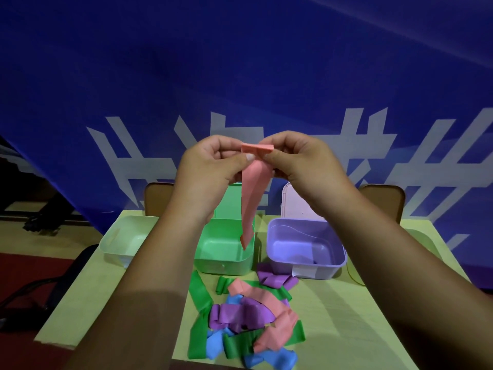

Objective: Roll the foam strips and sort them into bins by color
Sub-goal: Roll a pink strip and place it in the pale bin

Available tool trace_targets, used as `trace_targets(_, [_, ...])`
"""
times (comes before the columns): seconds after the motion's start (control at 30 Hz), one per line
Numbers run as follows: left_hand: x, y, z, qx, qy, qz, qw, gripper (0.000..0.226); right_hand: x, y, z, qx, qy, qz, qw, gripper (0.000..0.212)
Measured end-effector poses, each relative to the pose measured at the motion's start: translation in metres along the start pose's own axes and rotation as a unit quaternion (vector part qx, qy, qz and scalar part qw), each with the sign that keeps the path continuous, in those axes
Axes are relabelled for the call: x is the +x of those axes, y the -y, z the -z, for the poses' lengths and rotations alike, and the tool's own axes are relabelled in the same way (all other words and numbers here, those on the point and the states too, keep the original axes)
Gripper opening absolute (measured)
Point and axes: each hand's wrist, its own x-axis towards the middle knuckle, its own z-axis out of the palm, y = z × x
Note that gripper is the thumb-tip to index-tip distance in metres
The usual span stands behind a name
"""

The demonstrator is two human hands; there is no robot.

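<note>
I hold a pink foam strip up in the air above the bins. My left hand and my right hand both pinch its folded top end between thumb and fingers. The rest of the strip hangs down twisted, its tip over the green bin. A white bin stands to the left and a purple bin to the right. A pile of loose strips in green, purple, pink and blue lies on the table in front of the bins.
The pale yellow table carries the bins and the pile. Lids stand open behind the green and purple bins. Two brown chair backs rise behind the table before a blue banner. A dark chair sits at the left.
</note>
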Motion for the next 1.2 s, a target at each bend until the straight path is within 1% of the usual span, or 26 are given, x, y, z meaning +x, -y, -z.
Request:
trace_targets(0.17, [-0.0019, -0.003, -0.0001, 0.005, 0.004, -0.029, 1.0, 0.017, -0.0007, 0.0029, -0.0006, 0.011, 0.003, -0.009, 1.0, 0.007])
trace_targets(0.33, [-0.0004, -0.0064, -0.0016, 0.029, -0.005, -0.052, 0.998, 0.017, -0.0008, 0.0035, 0.001, 0.003, 0.013, -0.02, 1.0, 0.009])
trace_targets(0.43, [0.0019, -0.0045, -0.0022, 0.043, -0.014, -0.048, 0.998, 0.016, -0.0037, 0.0045, 0.0021, -0.003, 0.017, -0.021, 1.0, 0.009])
trace_targets(0.57, [0.0029, -0.002, -0.0042, 0.035, -0.023, -0.04, 0.998, 0.016, -0.0036, 0.0034, 0.0021, 0.0, 0.033, -0.022, 0.999, 0.01])
trace_targets(0.67, [0.0037, 0.0006, -0.0055, 0.021, -0.022, -0.033, 0.999, 0.017, -0.0033, 0.0038, 0.0004, 0.018, 0.027, -0.03, 0.999, 0.021])
trace_targets(0.77, [0.0035, 0.0008, -0.0071, 0.006, -0.018, -0.029, 0.999, 0.018, -0.0018, 0.0026, 0.0002, 0.02, 0.016, -0.032, 0.999, 0.024])
trace_targets(1.2, [-0.0036, -0.0053, -0.0061, -0.023, -0.005, -0.017, 1.0, 0.014, -0.0072, 0.0068, -0.0009, 0.048, 0.004, -0.025, 0.999, 0.022])
